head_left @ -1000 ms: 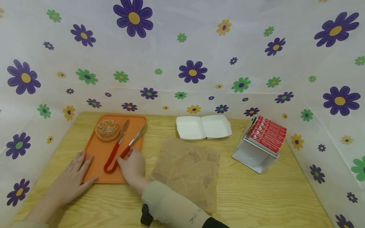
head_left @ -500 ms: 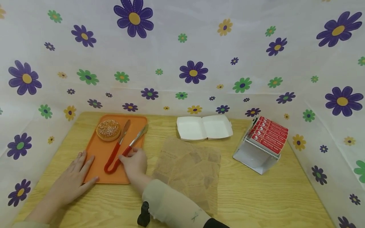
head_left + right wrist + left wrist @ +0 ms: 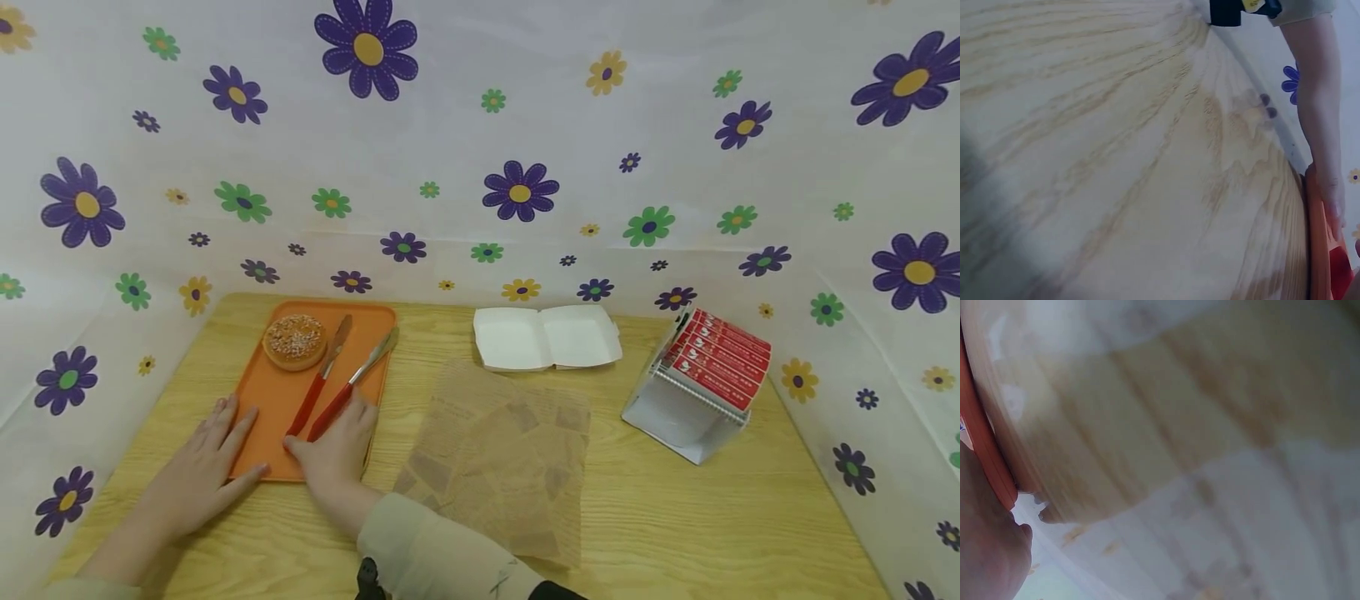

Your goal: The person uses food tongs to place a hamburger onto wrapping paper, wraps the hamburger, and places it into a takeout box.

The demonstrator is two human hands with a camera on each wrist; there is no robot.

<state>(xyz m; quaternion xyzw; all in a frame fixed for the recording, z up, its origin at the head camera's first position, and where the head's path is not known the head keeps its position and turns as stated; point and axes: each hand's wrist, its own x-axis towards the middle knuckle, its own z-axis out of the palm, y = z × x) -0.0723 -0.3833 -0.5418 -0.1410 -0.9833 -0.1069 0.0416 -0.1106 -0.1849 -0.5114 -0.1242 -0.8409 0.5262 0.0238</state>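
Head: right hand (image 3: 337, 450) now hides bend of tongs (image 3: 307, 406).

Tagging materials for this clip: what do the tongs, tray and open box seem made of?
Tongs: probably metal arms, given their grey sheen; smooth red handle, perhaps plastic or silicone. Tray: probably plastic, smooth, evenly orange with a raised rim. Open box: likely matte white paperboard, from its central fold.

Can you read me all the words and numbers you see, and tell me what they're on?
I can't make out any word or number for sure.
Red packets: white print, too small and blurred to read.
Brown paper: newspaper-like print, too faint to read.
Right sleeve: a small dark mark, a bit like an X; I can't tell whether it's a letter.
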